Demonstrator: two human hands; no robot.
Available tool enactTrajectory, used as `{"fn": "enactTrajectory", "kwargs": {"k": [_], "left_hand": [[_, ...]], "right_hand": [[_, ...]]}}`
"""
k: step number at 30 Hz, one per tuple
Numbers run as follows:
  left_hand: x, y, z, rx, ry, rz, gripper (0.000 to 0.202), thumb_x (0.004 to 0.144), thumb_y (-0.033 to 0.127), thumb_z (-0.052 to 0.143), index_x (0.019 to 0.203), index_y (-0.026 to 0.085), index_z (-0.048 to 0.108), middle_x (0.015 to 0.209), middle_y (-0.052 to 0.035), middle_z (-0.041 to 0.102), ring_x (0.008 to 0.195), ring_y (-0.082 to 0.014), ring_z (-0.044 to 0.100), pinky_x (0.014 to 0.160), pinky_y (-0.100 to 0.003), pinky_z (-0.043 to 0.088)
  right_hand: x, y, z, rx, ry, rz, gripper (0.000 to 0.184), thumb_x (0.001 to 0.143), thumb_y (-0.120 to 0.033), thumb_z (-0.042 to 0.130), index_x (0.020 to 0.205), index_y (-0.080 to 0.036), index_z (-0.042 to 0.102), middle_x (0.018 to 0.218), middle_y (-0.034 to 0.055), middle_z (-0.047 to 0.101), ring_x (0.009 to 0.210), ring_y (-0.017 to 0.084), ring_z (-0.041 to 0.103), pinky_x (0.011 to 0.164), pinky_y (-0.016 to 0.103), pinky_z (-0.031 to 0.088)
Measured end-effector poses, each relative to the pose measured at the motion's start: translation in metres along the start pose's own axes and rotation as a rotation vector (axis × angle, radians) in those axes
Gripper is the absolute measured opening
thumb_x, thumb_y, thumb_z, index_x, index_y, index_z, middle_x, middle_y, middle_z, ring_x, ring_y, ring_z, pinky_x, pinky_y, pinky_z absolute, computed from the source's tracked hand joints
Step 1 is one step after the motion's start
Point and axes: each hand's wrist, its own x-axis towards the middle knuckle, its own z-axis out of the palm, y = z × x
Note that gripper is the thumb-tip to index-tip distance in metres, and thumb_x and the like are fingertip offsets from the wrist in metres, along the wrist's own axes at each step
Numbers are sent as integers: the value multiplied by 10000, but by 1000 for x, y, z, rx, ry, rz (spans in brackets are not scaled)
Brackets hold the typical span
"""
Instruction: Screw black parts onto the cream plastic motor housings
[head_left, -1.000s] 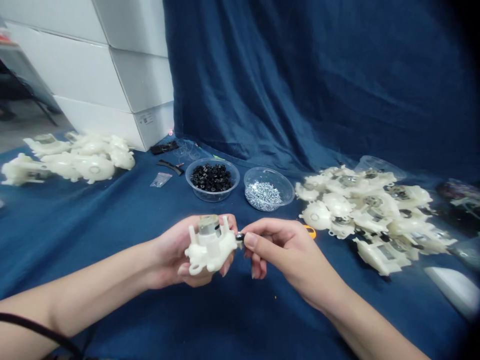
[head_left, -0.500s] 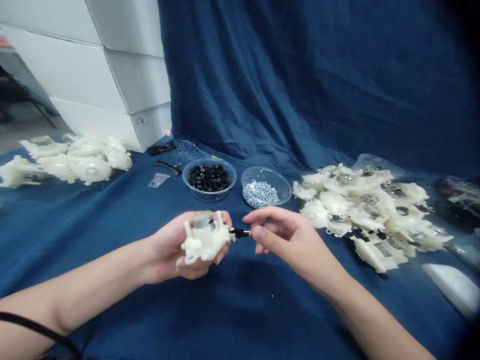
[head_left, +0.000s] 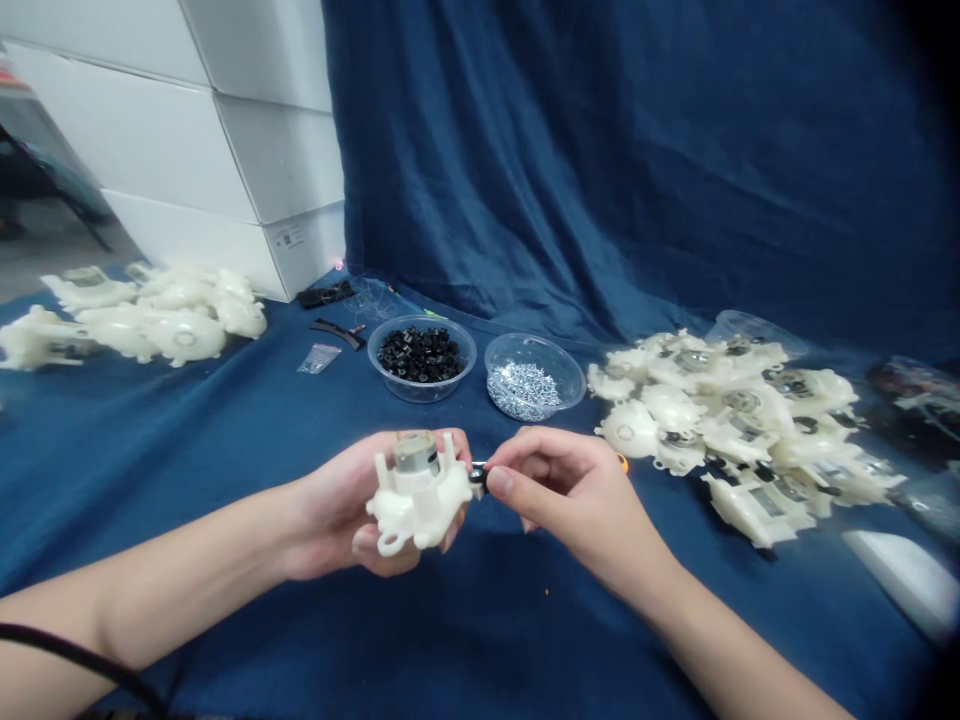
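My left hand [head_left: 337,510] is closed around a cream plastic housing [head_left: 427,505] with posts and a ring-shaped lug. A silver motor [head_left: 416,453] sits in the top of this housing. Against its right side is a small black plastic piece [head_left: 478,477], partly hidden by my right fingertips. My right hand [head_left: 566,480] is closed, thumb and index finger pinched at that black piece. A thin metal shaft shows at the fingertips, and an orange end [head_left: 623,462] peeks out behind the hand; together they look like a screwdriver, mostly hidden in my palm.
Behind my hands stand a clear bowl of black plastic pieces [head_left: 422,385] and a clear bowl of screws [head_left: 555,402]. Cream housings [head_left: 172,330] lie at left, more housings [head_left: 750,420] at right. White boxes [head_left: 247,160] are stacked back left. A white object [head_left: 904,580] lies right.
My right hand has moved closer to the housing, its fingertips now at the black piece. The housing has shifted slightly right and down. An orange end now shows behind my right hand.
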Motion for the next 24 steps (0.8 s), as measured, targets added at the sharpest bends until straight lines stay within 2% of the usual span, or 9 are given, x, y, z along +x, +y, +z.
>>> {"fn": "enactTrajectory", "kwargs": {"k": [4,7,13,15,17,19,20,22,24], "left_hand": [[0,0,-1,-96,-59,-82,216,984,362,447,898,204,568,635,-92,669,292,-47,239,297,-147,196],[0,1,-1,-151,-74,-122,242,980,376,453,901,203,602,610,-94,670,285,-46,237,299,-153,197],[2,1,-1,-125,-108,-152,267,985,373,451,847,193,592,589,-90,658,273,-68,286,281,-161,225],[2,-1,-1,-110,-68,-107,232,976,349,482,839,192,583,618,-87,663,308,-94,389,284,-155,260],[3,-3,0,-50,13,-5,195,964,335,526,846,189,580,663,-83,667,409,-133,544,315,-151,343],[2,-3,4,52,79,122,182,967,365,544,922,195,590,723,-79,678,539,-188,667,353,-169,431],[2,-2,6,95,98,185,193,971,391,544,983,204,592,754,-81,688,602,-224,708,361,-188,463],[1,2,9,145,137,293,275,986,445,520,1123,214,579,836,-107,718,684,-265,741,365,-218,497],[1,6,12,159,190,373,372,1011,461,477,1258,194,555,938,-158,743,709,-240,739,424,-230,540]], "right_hand": [[-2,0,2,38,-16,-1,206,792,-362,826,836,-176,748,597,-22,592,486,70,484,459,190,418],[-3,4,3,95,-50,23,217,807,-374,816,841,-172,743,565,-33,592,424,51,486,407,157,383],[-3,12,9,191,-111,81,250,830,-409,792,884,-169,745,658,-14,657,387,41,499,359,145,343],[-1,8,6,168,-128,77,264,841,-429,778,919,-178,747,689,-12,662,396,35,475,365,152,339],[0,0,-7,39,-152,44,290,859,-446,758,1021,-206,742,777,3,682,476,58,522,429,174,415],[0,-7,-29,-242,-168,-36,361,870,-460,744,1163,-253,709,938,35,700,704,131,634,635,248,548],[-1,-8,-42,-453,-153,-90,398,863,-462,750,1215,-286,691,1051,50,692,880,180,655,785,302,565],[-2,-3,-67,-839,-135,-169,501,806,-481,796,1268,-336,664,1270,67,619,1161,278,589,1008,421,500],[-3,10,-88,-1057,-108,-150,490,825,-442,773,1279,-307,649,1296,90,581,1183,310,574,1005,457,497]]}}
